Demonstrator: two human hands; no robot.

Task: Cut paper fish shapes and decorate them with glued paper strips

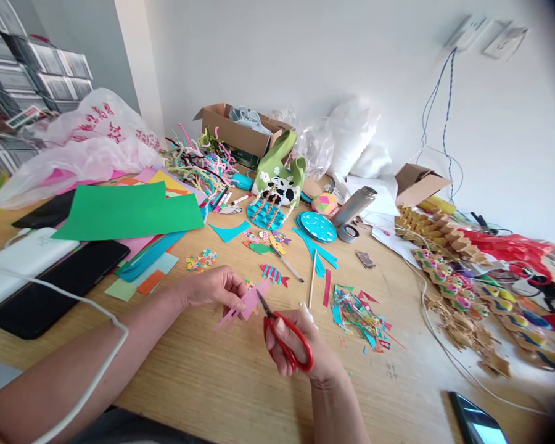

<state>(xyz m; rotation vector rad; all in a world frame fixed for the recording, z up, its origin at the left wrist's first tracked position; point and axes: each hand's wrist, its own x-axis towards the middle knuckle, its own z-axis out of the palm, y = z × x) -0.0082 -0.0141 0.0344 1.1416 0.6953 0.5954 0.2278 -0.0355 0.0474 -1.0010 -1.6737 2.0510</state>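
Observation:
Between the thumb and fingers of my left hand (224, 288) is a piece of pink paper (250, 303), with thin strips hanging from its lower left side. My right hand (293, 345) grips red-handled scissors (300, 353), fingers through the loops. Their dark blades point up and left and meet the pink paper's right edge. Just beyond the hands lies a striped paper fish (274, 274) in red and blue. A pen (290, 266) and a thin wooden stick (313, 279) lie nearby on the wooden table (203, 382).
Paper scraps (363, 316) are heaped to the right, near a steel flask (355, 206). Green sheets (129, 213), a black phone (60, 287) and a white power bank (23, 265) lie left. A white cable (106, 314) crosses over my left arm. Another phone (476, 419) is at front right.

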